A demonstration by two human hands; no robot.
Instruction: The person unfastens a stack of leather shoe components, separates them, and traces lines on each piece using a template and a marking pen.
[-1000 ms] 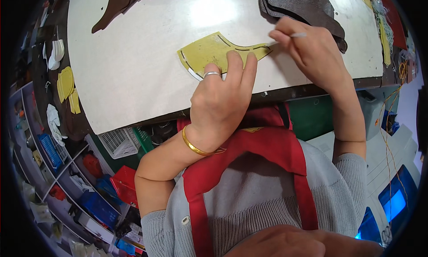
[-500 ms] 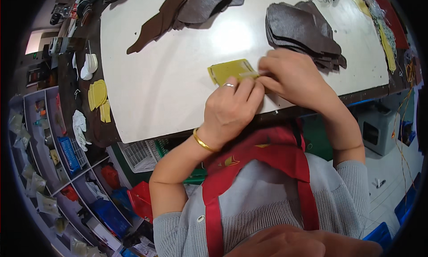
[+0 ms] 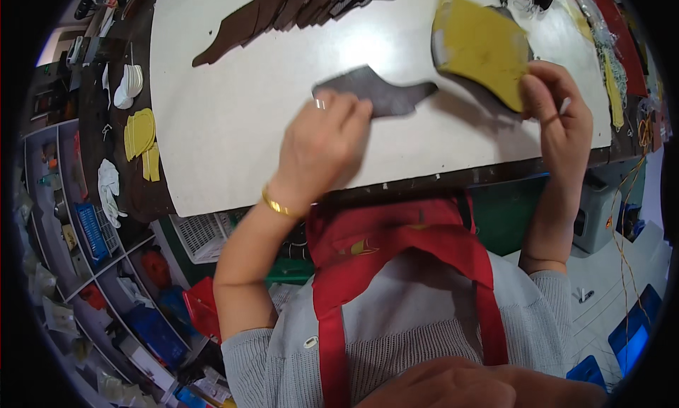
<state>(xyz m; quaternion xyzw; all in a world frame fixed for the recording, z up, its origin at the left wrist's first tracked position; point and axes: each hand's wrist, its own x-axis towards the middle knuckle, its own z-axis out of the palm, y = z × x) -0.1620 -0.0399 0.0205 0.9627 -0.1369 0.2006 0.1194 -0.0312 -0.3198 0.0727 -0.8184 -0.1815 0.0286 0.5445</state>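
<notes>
My left hand [image 3: 322,142], with a ring and a gold bangle, has its fingers closed over the left end of a dark leather piece [image 3: 389,96]. That piece is curved and narrows to a tip at its right. My right hand [image 3: 562,118] pinches the lower right corner of a yellow-faced piece [image 3: 481,47] between thumb and fingers. It is tilted up off the table, with a pale strip along its left edge and a dark edge below. A small white tip, too small to name, shows between the right fingers.
Fanned dark brown leather pieces [image 3: 290,8] lie at the far left of the white tabletop [image 3: 247,139]. Yellow pieces [image 3: 141,132] and a white glove [image 3: 109,188] rest on the dark left edge. Shelves with bins [image 3: 92,231] stand lower left; a grey stool [image 3: 594,210] is at right.
Both hands were together over a yellow piece at the near edge. They have parted: the right has risen to the right with a yellow-faced piece, the left has moved left onto a dark leather piece.
</notes>
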